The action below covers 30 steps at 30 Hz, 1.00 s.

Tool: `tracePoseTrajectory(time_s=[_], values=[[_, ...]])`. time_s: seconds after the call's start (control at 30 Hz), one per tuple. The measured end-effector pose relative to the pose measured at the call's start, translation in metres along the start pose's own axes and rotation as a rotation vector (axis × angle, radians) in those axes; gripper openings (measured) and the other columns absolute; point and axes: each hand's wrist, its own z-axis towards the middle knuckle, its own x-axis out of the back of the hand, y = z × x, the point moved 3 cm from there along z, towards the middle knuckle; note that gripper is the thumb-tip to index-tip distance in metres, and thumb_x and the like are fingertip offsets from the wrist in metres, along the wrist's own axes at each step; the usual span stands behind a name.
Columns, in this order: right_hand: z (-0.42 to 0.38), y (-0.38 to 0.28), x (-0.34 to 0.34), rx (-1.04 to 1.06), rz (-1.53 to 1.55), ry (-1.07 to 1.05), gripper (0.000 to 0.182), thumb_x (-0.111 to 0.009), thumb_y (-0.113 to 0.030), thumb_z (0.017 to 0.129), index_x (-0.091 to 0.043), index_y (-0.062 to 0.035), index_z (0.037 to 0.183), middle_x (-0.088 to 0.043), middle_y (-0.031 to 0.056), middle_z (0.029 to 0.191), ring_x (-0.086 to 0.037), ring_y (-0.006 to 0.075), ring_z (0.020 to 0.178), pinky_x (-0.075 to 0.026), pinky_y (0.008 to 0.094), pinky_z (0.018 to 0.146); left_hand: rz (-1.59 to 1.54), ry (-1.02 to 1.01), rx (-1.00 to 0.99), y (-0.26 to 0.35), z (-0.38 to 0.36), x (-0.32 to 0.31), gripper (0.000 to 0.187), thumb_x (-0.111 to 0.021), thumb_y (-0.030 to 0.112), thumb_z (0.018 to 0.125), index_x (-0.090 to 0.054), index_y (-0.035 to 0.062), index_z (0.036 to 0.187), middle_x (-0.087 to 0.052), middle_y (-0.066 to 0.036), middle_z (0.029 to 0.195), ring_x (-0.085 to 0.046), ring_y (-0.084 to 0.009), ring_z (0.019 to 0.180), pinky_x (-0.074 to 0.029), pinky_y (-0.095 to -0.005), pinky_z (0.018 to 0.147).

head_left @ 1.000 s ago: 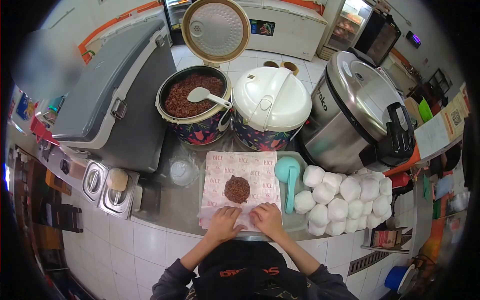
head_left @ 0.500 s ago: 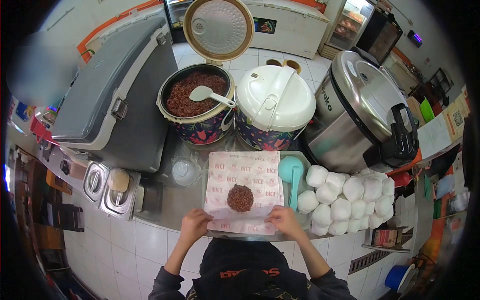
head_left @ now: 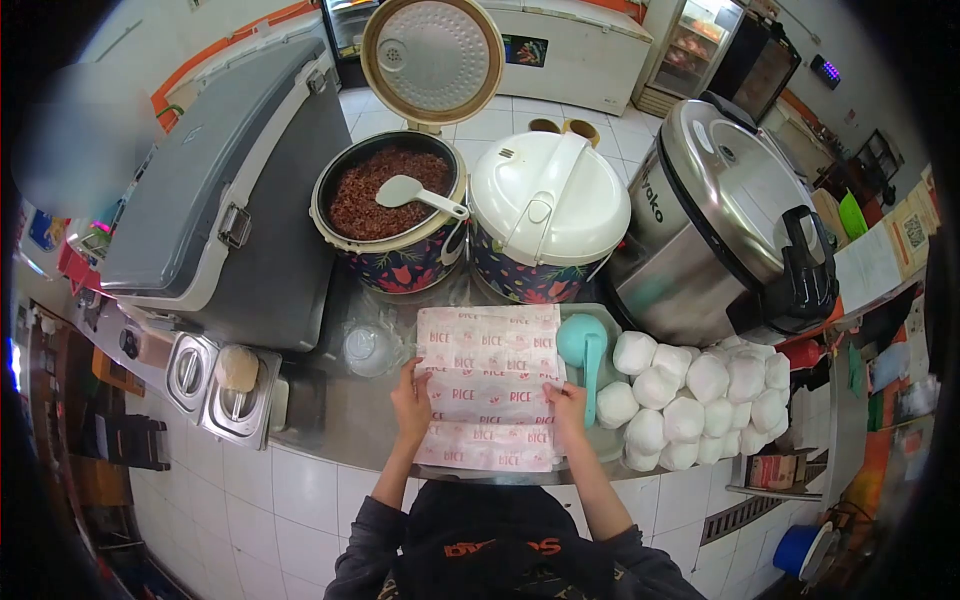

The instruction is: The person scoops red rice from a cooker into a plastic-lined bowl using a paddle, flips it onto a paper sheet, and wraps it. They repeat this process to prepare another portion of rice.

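A person's left hand (head_left: 411,400) and right hand (head_left: 569,408) press the two side edges of a pink printed rice wrapper (head_left: 488,388), folded over on the steel table (head_left: 340,420) just in front of the closed white rice cooker (head_left: 546,210). The fingers of both hands lie together, clamped on the paper's edges. Left of that cooker an open cooker (head_left: 388,205) holds red rice with a white paddle (head_left: 418,192). Right of the wrapper lie a teal scoop (head_left: 583,350) and a heap of white wrapped balls (head_left: 700,395).
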Motion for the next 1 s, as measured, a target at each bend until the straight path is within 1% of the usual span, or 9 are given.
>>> tracePoseTrajectory(time_s=[0.13, 0.23, 0.33, 0.43, 0.53, 0.6, 0.7, 0.8, 1.0], values=[[-0.002, -0.007, -0.002, -0.006, -0.015, 0.043, 0.006, -0.064, -0.003, 0.075, -0.064, 0.0032, 0.077, -0.056, 0.0005, 0.059, -0.045, 0.0074, 0.05, -0.034, 0.024, 0.047, 0.377, 0.008, -0.031, 0.014, 0.009, 0.019, 0.022, -0.057, 0.005, 0.08, -0.056, 0.0052, 0.102, -0.063, -0.009, 0.083, -0.061, -0.025, 0.076, -0.047, -0.0346, 0.063], [0.004, 0.005, 0.0, 0.064, -0.021, 0.033, 0.009, -0.064, -0.002, 0.076, -0.063, 0.0038, 0.082, -0.057, 0.0005, 0.061, -0.047, 0.0064, 0.052, -0.037, 0.0229, 0.049, 0.565, -0.166, -0.529, 0.03, -0.032, 0.01, 0.02, -0.058, 0.014, 0.079, -0.057, 0.0064, 0.097, -0.062, -0.008, 0.084, -0.059, -0.0273, 0.082, -0.045, -0.0402, 0.07], [-0.003, -0.007, -0.001, 0.102, -0.044, 0.033, 0.017, -0.059, 0.003, 0.074, -0.061, 0.0033, 0.091, -0.061, 0.0062, 0.072, -0.055, 0.0143, 0.06, -0.043, 0.0277, 0.055, 0.41, -0.529, -0.573, 0.03, -0.079, -0.029, 0.033, -0.058, 0.019, 0.078, -0.055, 0.0035, 0.107, -0.054, -0.013, 0.113, -0.048, -0.0293, 0.11, -0.036, -0.0435, 0.092], [-0.017, -0.048, -0.009, 0.668, -0.742, 0.105, 0.028, -0.054, 0.007, 0.071, -0.058, 0.0, 0.098, -0.061, 0.0121, 0.088, -0.058, 0.0268, 0.072, -0.046, 0.0336, 0.064, 0.473, -0.628, -0.559, 0.035, -0.081, -0.046, 0.051, -0.059, 0.025, 0.077, -0.045, 0.0007, 0.12, -0.04, -0.016, 0.132, -0.036, -0.0308, 0.124, -0.027, -0.0433, 0.103], [-0.006, -0.075, -0.037, 0.781, -0.832, -0.057, 0.036, -0.052, 0.006, 0.067, -0.056, -0.0024, 0.102, -0.056, 0.016, 0.099, -0.054, 0.036, 0.089, -0.044, 0.0398, 0.077, 0.485, -0.695, -0.485, 0.042, -0.069, -0.05, 0.068, -0.058, 0.03, 0.077, -0.032, -0.0012, 0.132, -0.03, -0.017, 0.139, -0.026, -0.0325, 0.13, -0.02, -0.0442, 0.107], [0.021, -0.073, -0.066, 0.9, -0.852, -0.2, 0.035, -0.055, 0.001, 0.066, -0.054, -0.0011, 0.102, -0.056, 0.0163, 0.098, -0.051, 0.0343, 0.095, -0.042, 0.0414, 0.08, 0.537, -0.694, -0.505, 0.044, -0.06, -0.052, 0.075, -0.058, 0.034, 0.077, -0.026, -0.002, 0.135, -0.03, -0.018, 0.139, -0.027, -0.0332, 0.129, -0.02, -0.045, 0.106], [0.049, -0.066, -0.102, 0.957, -1.089, -0.311, 0.038, -0.059, -0.003, 0.065, -0.05, 0.0001, 0.102, -0.053, 0.0183, 0.1, -0.05, 0.0346, 0.096, -0.043, 0.0422, 0.08, 0.541, -0.655, -0.502, 0.047, -0.051, -0.054, 0.076, -0.057, 0.035, 0.078, -0.024, -0.0019, 0.136, -0.032, -0.018, 0.137, -0.028, -0.0339, 0.128, -0.021, -0.0457, 0.106], [0.064, -0.066, -0.117, 0.826, -1.248, -0.428, 0.041, -0.063, -0.006, 0.063, -0.048, 0.0012, 0.101, -0.049, 0.02, 0.104, -0.049, 0.0343, 0.096, -0.043, 0.0423, 0.08, 0.513, -0.667, -0.458, 0.046, -0.049, -0.056, 0.075, -0.057, 0.035, 0.078, -0.025, -0.0021, 0.136, -0.033, -0.018, 0.136, -0.03, -0.035, 0.126, -0.023, -0.0466, 0.105], [0.07, -0.072, -0.127, 0.717, -1.173, -0.407, 0.041, -0.064, -0.009, 0.063, -0.049, 0.0014, 0.099, -0.047, 0.0199, 0.106, -0.048, 0.0337, 0.101, -0.044, 0.0423, 0.08, 0.424, -0.649, -0.437, 0.047, -0.045, -0.052, 0.073, -0.057, 0.033, 0.079, -0.025, -0.0015, 0.135, -0.037, -0.019, 0.131, -0.032, -0.0361, 0.124, -0.024, -0.0476, 0.104]])
